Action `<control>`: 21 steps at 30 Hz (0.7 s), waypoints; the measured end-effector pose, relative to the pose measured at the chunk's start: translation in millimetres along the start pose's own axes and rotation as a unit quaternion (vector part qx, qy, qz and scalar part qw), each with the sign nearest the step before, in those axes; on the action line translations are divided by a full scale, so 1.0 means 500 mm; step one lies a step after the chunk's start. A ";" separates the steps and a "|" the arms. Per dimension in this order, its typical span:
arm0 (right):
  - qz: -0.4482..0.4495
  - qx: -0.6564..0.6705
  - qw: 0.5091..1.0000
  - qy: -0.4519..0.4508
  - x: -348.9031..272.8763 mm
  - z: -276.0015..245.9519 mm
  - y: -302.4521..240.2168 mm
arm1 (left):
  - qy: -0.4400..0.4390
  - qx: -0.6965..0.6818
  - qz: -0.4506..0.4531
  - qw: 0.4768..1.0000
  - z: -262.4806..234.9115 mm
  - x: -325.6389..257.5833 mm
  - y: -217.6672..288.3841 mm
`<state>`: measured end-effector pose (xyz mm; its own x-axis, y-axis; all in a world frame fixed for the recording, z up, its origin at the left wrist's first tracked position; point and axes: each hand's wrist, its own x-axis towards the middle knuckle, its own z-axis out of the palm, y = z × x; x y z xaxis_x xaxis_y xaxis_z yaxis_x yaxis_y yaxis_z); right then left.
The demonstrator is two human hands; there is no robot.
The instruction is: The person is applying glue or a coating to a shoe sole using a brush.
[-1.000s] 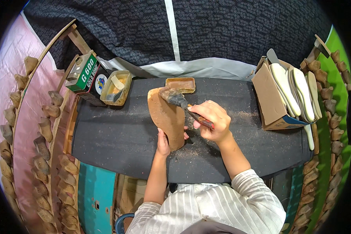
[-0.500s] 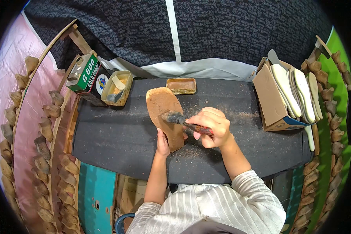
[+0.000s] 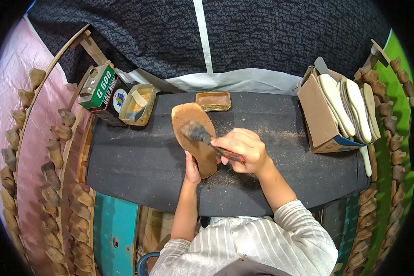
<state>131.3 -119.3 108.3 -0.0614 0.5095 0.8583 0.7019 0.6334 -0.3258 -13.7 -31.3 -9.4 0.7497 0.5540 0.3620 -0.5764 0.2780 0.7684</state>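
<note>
Brush (image 3: 198,133) bristles now sit mid-sole, having swept back from the toe end a second ago. Right hand (image 3: 242,151) stays fisted round its handle; left hand (image 3: 192,168) pinches the heel of the tan sole (image 3: 191,119), propped on the dark surface (image 3: 138,161).

Tin (image 3: 138,104) left, sole (image 3: 194,138) centre, box (image 3: 321,120) right.
</note>
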 end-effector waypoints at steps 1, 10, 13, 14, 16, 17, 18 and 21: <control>-0.004 -0.020 0.999 0.036 0.003 0.006 0.001 | -0.005 -0.023 -0.001 1.000 0.004 0.002 -0.002; -0.013 0.015 0.999 -0.046 0.003 0.004 -0.020 | 0.223 0.015 -0.055 0.973 -0.004 -0.010 -0.021; -0.009 -0.013 0.999 0.038 0.002 0.020 -0.011 | 0.193 0.026 -0.047 0.980 0.018 -0.002 -0.010; -0.015 -0.032 0.999 0.042 0.004 0.025 -0.005 | 0.160 0.040 -0.034 0.986 0.020 -0.002 -0.006; -0.013 -0.019 1.000 0.016 0.004 0.023 -0.011 | 0.181 0.051 -0.051 0.981 0.006 -0.006 -0.014; -0.013 -0.005 1.000 -0.009 0.004 0.022 -0.015 | 0.202 0.061 -0.067 0.975 -0.006 -0.010 -0.021; -0.015 -0.001 1.000 -0.010 0.007 0.019 -0.021 | 0.205 0.062 -0.064 0.975 -0.022 -0.018 -0.030; -0.021 0.036 0.997 -0.068 0.006 0.010 -0.029 | 0.181 0.027 -0.057 0.981 -0.032 -0.022 -0.039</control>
<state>117.3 -124.1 113.8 -0.1897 0.5529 0.8113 0.6437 0.6940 -0.3225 -15.9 -30.2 -36.6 0.6380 0.7670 0.0681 -0.4706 0.3184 0.8229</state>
